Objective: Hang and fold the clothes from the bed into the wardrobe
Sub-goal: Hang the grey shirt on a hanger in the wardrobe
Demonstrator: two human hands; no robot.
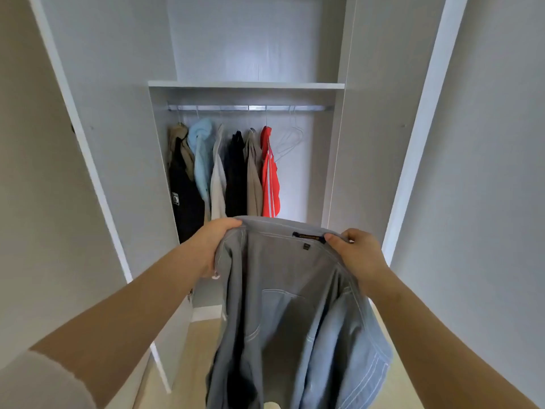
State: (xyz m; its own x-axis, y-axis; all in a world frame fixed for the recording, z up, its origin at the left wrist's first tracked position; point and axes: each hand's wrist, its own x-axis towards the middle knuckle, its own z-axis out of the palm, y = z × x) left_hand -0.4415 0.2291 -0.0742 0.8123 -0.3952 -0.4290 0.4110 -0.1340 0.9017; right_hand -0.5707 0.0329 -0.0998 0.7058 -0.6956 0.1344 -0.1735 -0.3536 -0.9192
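I hold a light blue-grey denim shirt (283, 305) up by its collar in front of the open wardrobe (247, 85). My left hand (211, 245) grips the collar's left side and my right hand (358, 250) pinches its right side by the label. The shirt hangs open toward me, inside showing. A small white piece shows under my left hand; I cannot tell what it is. Behind the shirt, a metal rail (250, 108) carries several hung garments, the rightmost a red top (270, 175).
Empty white hangers (290, 140) hang on the rail to the right of the red top, with free rail beyond them. Both wardrobe doors (88, 149) stand open at left and right. A shelf runs above the rail. Light wooden floor lies below.
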